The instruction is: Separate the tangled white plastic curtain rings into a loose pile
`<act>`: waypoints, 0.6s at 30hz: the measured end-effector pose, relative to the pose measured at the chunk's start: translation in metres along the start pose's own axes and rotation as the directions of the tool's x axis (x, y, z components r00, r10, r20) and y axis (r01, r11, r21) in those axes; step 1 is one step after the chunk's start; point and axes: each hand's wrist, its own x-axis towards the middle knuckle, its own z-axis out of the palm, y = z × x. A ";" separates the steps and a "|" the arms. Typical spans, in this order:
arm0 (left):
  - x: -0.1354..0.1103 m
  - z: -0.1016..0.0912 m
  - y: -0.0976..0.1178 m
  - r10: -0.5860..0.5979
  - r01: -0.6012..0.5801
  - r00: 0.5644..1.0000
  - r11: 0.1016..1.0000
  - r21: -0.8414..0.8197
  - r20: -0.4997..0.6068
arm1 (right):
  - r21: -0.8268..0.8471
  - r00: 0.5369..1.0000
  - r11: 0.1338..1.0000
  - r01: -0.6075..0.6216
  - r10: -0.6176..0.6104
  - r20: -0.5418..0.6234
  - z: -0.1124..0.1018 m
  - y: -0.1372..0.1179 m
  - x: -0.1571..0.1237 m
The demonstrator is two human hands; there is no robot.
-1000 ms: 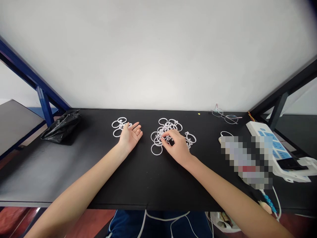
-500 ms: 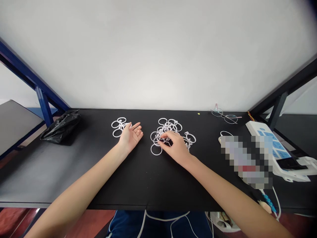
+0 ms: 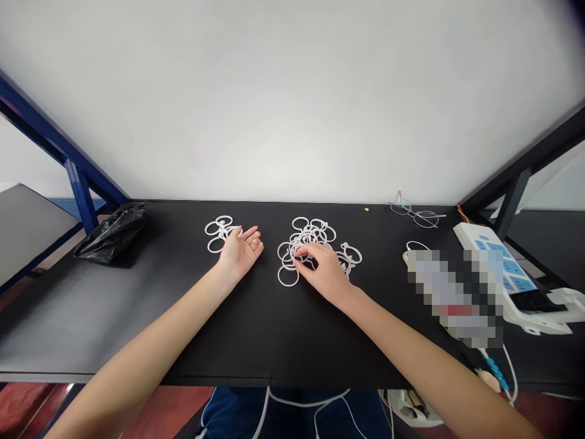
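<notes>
My left hand (image 3: 241, 253) lies palm up with its fingers spread and holds nothing. It partly covers a small group of white rings (image 3: 222, 231), thin hoops with small knob-like ends. To the right, a larger heap of similar white rings (image 3: 311, 234) lies tangled on the black table (image 3: 228, 341). Over the front of that heap, my right hand (image 3: 326, 268) pinches a white ring between thumb and forefinger; the exact grip is partly hidden. A few more white rings (image 3: 351, 254) show just right of this hand.
A black plastic bag (image 3: 114, 235) sits at the far left. Eyeglasses (image 3: 426, 219) rest at the back right, near a white power strip (image 3: 507, 271) with a plug and a blurred-out object (image 3: 457, 299). White cables (image 3: 306, 404) hang at the front edge. A wall stands behind.
Almost nothing differs. My right thumb has shifted very slightly at the heap; my left hand and the rings stay where they were.
</notes>
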 end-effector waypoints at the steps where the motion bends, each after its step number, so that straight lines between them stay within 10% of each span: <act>1: 0.000 0.000 0.000 0.002 -0.002 1.000 1.000 0.002 -0.002 | 0.003 1.000 1.000 -0.003 0.003 0.007 0.000 0.000 0.000; 11: -0.002 0.001 0.000 -0.009 0.008 1.000 0.999 0.040 0.024 | -0.006 0.998 0.999 0.052 -0.052 -0.037 0.000 -0.003 0.001; 18: -0.013 0.006 -0.003 -0.081 -0.007 0.945 0.964 0.267 0.317 | 0.048 0.937 0.982 0.185 -0.162 -0.309 -0.001 -0.009 0.000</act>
